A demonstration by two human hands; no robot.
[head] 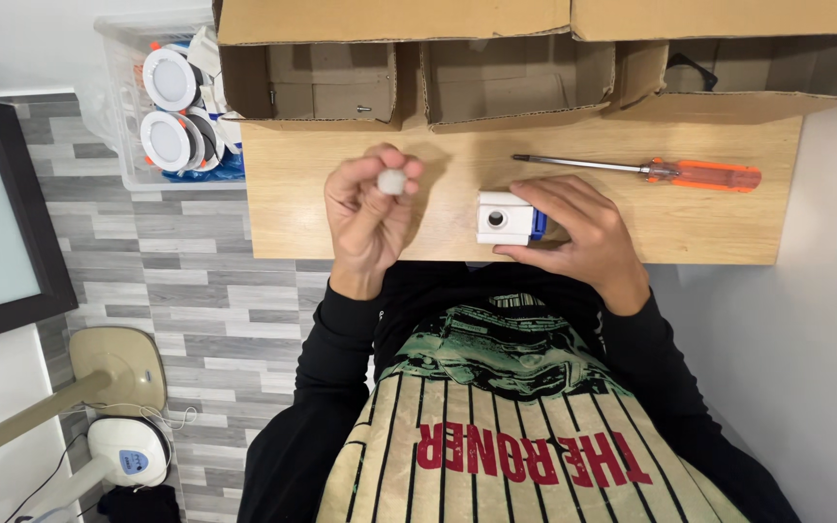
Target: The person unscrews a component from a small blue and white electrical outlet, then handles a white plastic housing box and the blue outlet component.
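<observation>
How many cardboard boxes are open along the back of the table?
3: left box, middle box, right box, side by side behind the screwdriver. More may lie out of view.

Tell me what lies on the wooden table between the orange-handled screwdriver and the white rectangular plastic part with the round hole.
In the head view, only the right hand holding the white plastic part; otherwise bare wooden table below the orange-handled screwdriver.

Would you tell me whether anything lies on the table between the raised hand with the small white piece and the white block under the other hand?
Nothing visible does. Only bare wooden table separates the left hand, pinching the small white piece, from the white block held by the right hand.
</observation>
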